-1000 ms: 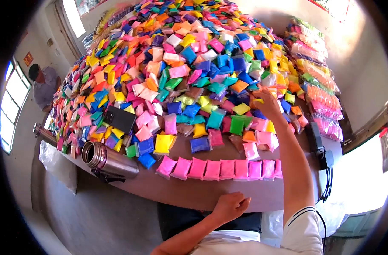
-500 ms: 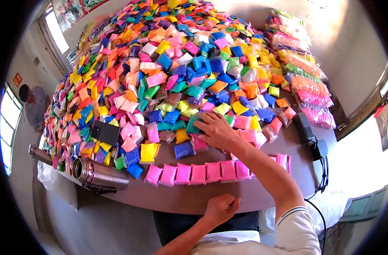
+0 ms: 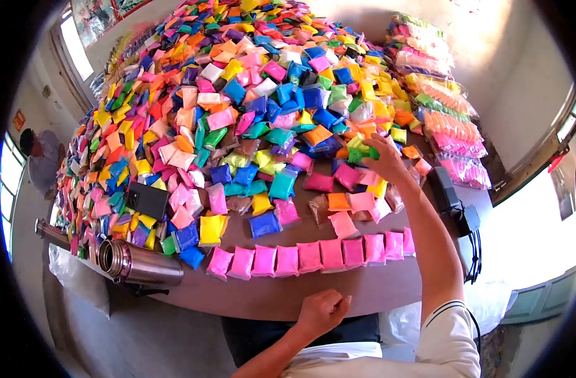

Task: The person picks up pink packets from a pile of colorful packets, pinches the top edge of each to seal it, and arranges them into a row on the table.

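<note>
Since half a second ago our right hand (image 3: 389, 165) has lifted off the pile. It now pinches green packets (image 3: 362, 152), up beyond the pink row (image 3: 313, 256), toward its right end. Our left hand (image 3: 322, 310) is curled in a loose fist, just nearer us than that row.

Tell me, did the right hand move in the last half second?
Yes. The right hand moved right and away from the row of pink plastic packets, and now holds green plastic packets.

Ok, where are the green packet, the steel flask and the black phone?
green packet (image 3: 362, 153): head view, its visible left part
steel flask (image 3: 146, 267): head view, mid body
black phone (image 3: 147, 200): head view, its middle
</note>
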The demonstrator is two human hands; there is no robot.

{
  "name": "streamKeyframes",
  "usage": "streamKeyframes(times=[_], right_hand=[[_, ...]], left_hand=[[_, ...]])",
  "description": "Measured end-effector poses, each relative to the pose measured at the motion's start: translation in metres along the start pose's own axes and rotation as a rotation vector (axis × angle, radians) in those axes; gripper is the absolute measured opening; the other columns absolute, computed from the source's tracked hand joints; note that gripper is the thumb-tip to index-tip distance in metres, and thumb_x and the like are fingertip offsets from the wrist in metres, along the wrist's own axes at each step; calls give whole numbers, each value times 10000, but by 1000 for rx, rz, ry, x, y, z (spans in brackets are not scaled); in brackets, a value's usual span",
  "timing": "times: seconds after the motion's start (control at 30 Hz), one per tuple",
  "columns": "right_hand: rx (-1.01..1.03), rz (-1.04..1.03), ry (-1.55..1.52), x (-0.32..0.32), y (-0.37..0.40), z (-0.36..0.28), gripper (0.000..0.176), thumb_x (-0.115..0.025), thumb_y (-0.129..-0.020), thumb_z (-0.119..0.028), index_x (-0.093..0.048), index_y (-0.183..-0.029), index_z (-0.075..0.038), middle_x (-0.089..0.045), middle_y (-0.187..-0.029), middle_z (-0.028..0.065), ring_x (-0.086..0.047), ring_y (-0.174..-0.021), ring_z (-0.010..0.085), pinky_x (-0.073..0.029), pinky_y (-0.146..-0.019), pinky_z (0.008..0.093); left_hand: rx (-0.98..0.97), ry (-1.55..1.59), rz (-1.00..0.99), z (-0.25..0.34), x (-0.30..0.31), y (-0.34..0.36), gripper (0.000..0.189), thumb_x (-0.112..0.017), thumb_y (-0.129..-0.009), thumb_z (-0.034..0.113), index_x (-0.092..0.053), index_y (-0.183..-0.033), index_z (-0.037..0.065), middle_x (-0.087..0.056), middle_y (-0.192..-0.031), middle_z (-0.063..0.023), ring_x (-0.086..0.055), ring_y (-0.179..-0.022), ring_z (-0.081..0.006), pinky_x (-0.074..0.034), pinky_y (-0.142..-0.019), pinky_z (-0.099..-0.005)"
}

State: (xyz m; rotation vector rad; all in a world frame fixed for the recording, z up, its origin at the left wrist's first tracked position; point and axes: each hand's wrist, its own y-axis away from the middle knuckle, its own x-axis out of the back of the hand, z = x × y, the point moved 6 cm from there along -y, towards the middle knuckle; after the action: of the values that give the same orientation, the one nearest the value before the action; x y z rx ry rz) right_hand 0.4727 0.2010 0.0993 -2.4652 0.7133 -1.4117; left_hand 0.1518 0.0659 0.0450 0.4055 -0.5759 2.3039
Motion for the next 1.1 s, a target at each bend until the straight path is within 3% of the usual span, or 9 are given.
streamKeyframes(times=[0.23, 0.33, 0.43, 0.63, 0.73, 0.87, 1.0, 1.07, 1.1], right_hand=[[-105, 66, 187, 12, -6, 26, 342, -667, -769, -175, -623, -1096, -84, -545, -1238, 127, -511, -1145, 307, -410, -964, 355], [-76, 296, 320, 25, -5, 10, 264, -645, -793, -187, -647, -1032, -74, -597, -1162, 144, -578, -1046, 311, -457, -890, 360], [-83, 183, -78, 13, -12, -16, 173, -619, -812, -154, -668, -924, -31, -664, -804, 163, -656, -742, 306, -511, -666, 359], [16, -178, -251, -62, -19, -80, 211, -627, -761, -140, -640, -942, -33, -647, -850, 160, -631, -794, 304, -495, -719, 376], [225, -88, -47, -108, -23, -88, 276, -633, -730, -148, -618, -976, -25, -633, -881, 173, -620, -861, 329, -494, -762, 394], [219, 138, 149, -121, -26, -96, 270, -627, -717, -155, -608, -951, -22, -609, -822, 195, -602, -852, 370, -485, -767, 436], [149, -97, -18, -104, -32, -89, 256, -631, -727, -163, -610, -937, -19, -599, -788, 208, -601, -827, 386, -480, -727, 442], [24, -100, -154, -83, -23, -84, 260, -642, -742, -201, -611, -925, -19, -573, -737, 213, -624, -765, 330, -478, -695, 423], [-66, -241, -273, -81, -17, -76, 234, -621, -806, -198, -611, -963, -24, -613, -781, 140, -625, -753, 213, -489, -677, 364]], left_hand=[[27, -15, -21, 0, 0, -1, 277, -634, -816, 190, -508, -607, 61, -518, -593, -94, -542, -524, -287, -430, -465, -373], [16, -11, -9, 1, 0, -1, 278, -643, -807, 177, -498, -601, 61, -518, -590, -96, -538, -519, -290, -430, -461, -374], [26, 7, -5, 0, 2, -1, 268, -654, -797, 163, -500, -601, 63, -515, -584, -97, -534, -515, -291, -430, -457, -378], [-7, -14, -9, 0, 1, -1, 271, -662, -790, 158, -495, -598, 63, -504, -571, -99, -529, -507, -288, -418, -447, -384], [-44, -10, 39, 1, 2, 0, 271, -667, -785, 151, -491, -597, 68, -490, -550, -101, -516, -475, -280, -397, -431, -377], [6, -14, 21, -2, 2, 2, 267, -660, -795, 154, -497, -606, 58, -488, -550, -117, -516, -483, -298, -398, -440, -390], [51, 7, 9, -1, 4, 1, 280, -653, -808, 188, -513, -608, 52, -502, -555, -121, -527, -492, -299, -407, -447, -387], [59, -1, 13, -3, 2, 2, 285, -656, -804, 181, -505, -599, 54, -506, -567, -117, -528, -495, -300, -408, -447, -386], [71, -11, 8, -3, 1, 3, 290, -660, -799, 173, -497, -590, 55, -509, -579, -112, -529, -499, -302, -410, -446, -384]])
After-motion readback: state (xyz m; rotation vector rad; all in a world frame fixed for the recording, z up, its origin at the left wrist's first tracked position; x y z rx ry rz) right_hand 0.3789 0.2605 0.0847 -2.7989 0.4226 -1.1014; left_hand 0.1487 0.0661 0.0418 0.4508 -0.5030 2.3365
